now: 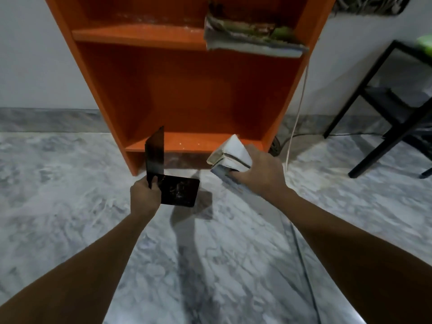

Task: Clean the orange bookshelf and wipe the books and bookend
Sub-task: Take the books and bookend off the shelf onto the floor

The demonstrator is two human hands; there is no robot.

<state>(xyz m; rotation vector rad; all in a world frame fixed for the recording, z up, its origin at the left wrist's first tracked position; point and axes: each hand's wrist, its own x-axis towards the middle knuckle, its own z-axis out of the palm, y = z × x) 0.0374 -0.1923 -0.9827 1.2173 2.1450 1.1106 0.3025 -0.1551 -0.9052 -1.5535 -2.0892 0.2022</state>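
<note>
— What's in front of the orange bookshelf?
— The left hand grips the bookend; the right hand clutches books, fingers hidden beneath.
— On its shelf?
— A blurred paper pile; top cut off.

Scuffed black metal bookend (dusty), glossy orange bookshelf, worn paper books

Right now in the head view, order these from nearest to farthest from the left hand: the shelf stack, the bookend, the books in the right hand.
1. Bookend: gripped by the left hand itself.
2. Held books: to its right, in the right hand.
3. Shelf stack: up at the right end of the bookshelf.
</note>
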